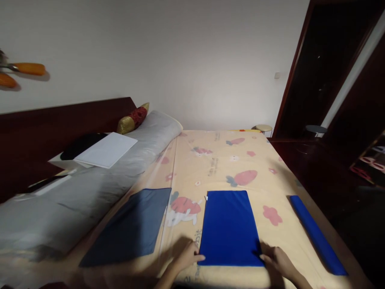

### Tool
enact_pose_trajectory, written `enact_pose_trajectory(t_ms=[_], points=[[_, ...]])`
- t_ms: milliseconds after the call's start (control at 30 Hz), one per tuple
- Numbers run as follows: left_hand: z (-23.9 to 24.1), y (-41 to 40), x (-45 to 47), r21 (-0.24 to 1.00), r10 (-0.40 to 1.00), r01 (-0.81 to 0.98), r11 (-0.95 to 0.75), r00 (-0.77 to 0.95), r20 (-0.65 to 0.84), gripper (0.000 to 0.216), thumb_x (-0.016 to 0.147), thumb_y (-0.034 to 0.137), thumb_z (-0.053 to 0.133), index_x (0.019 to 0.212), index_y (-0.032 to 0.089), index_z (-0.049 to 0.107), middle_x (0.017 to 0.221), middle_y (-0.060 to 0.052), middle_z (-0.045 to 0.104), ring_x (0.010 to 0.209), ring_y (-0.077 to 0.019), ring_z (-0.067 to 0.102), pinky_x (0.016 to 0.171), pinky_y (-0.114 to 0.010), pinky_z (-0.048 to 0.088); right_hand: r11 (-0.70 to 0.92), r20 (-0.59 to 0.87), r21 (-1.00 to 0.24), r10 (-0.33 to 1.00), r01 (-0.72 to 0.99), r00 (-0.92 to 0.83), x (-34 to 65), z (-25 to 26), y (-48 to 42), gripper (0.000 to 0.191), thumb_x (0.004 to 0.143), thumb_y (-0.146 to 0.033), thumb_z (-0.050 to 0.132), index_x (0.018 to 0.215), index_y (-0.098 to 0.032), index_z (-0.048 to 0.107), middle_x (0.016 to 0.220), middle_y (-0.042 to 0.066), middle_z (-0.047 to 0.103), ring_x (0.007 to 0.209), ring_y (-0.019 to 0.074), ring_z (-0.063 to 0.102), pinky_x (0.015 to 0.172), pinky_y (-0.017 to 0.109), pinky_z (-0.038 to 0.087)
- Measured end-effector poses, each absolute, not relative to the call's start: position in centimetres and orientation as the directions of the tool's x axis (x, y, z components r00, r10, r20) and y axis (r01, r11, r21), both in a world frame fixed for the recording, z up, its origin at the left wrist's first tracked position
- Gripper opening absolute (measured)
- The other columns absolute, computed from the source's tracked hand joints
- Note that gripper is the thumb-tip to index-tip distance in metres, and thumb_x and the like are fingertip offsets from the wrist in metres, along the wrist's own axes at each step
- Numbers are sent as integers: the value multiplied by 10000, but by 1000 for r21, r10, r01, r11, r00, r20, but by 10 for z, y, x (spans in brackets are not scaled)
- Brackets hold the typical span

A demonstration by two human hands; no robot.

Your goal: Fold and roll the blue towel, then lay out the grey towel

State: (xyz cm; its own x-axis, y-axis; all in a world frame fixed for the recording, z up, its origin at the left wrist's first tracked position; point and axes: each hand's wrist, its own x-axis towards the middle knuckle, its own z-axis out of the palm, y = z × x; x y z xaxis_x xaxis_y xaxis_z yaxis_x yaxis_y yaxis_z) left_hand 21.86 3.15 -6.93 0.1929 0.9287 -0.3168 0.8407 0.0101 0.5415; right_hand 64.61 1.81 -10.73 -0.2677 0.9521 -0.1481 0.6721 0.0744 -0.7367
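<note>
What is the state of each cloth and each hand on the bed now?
Bright blue cloth: folded flat.
Dark blue cloth: folded flat, untouched.
Narrow blue cloth: folded into a long strip.
Left hand: touching bright cloth's near left corner.
Right hand: touching its near right corner.

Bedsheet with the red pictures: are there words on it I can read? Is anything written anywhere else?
No text here can be read.
Bedsheet, far print: too small to read.
Bedsheet, middle print: dark letters, too blurred to read.
Bedsheet, near print beside the bright blue cloth: too blurred to read.
White tag at the cloth's far corner: too small to tell whether it has writing.
No other writing shows.
</note>
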Motion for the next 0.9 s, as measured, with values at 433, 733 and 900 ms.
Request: enact_pose_trajectory(t_ms=[433, 733, 900], points=[[-152, 38, 368, 187, 952, 940, -285, 256, 166, 600, 915, 163, 289, 1500, 252, 187, 1544, -5, 347, 1408, -191, 328, 1135, -427, 330, 227, 90, -392, 974, 892, -209, 481, -163, 36, 532, 935, -246, 294, 1466, -239, 311, 1544, 33, 286, 1429, 200, 265, 1164, 448, 256], [-162, 20, 290, 6, 956, 990, -140, 134, 263, 562, 973, 366, 300, 1491, 284, 97, 1546, -16, 324, 1405, -208, 335, 1126, -454, 295, 89, 100, -298, 993, 950, -62, 551, -174, 22, 625, 959, -570, 239, 1487, -236, 217, 1566, 25, 200, 1446, 212, 211, 1172, 486, 238], [-152, 12, 265, -27, 945, 988, -154, 156, 287, 577, 968, 388, 308, 1491, 302, 80, 1546, -25, 322, 1417, -236, 309, 1158, -552, 169, 104, 142, -290, 988, 951, -65, 572, -176, 20, 643, 955, -577, 257, 1489, -221, 210, 1556, 33, 241, 1435, 220, 250, 1180, 501, 217]])
